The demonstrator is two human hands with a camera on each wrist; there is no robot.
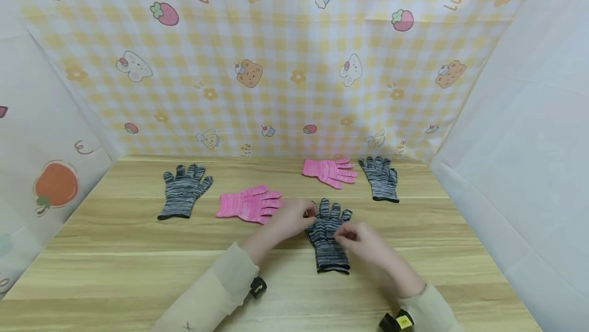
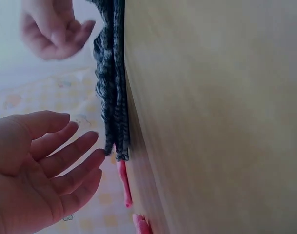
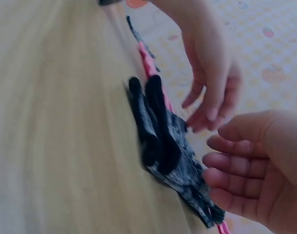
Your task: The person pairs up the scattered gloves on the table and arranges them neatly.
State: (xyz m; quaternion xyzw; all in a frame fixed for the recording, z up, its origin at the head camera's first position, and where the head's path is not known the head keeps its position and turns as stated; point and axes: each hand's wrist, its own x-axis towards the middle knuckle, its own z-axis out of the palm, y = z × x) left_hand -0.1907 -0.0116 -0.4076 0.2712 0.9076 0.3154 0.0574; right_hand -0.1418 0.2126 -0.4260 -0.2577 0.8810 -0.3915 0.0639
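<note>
In the head view a black-and-grey knit glove (image 1: 327,240) lies before me, fingers pointing away and cuff toward me. The left wrist view shows layers of dark knit (image 2: 111,73) one on another, and a doubled black cuff edge shows from above. My left hand (image 1: 294,217) hovers at the glove's left fingers, its own fingers loosely bent and holding nothing, as the left wrist view shows. Over the glove's right side is my right hand (image 1: 361,240). Its fingers (image 3: 236,170) are relaxed and bent, with nothing gripped; whether they touch the knit I cannot tell.
A pink glove (image 1: 248,204) lies left of the hands, and another pink glove (image 1: 329,171) farther back. One grey glove (image 1: 183,193) sits at the far left, another grey glove (image 1: 381,178) at the back right. A checked cloth (image 1: 294,56) hangs behind the wooden table (image 1: 138,265).
</note>
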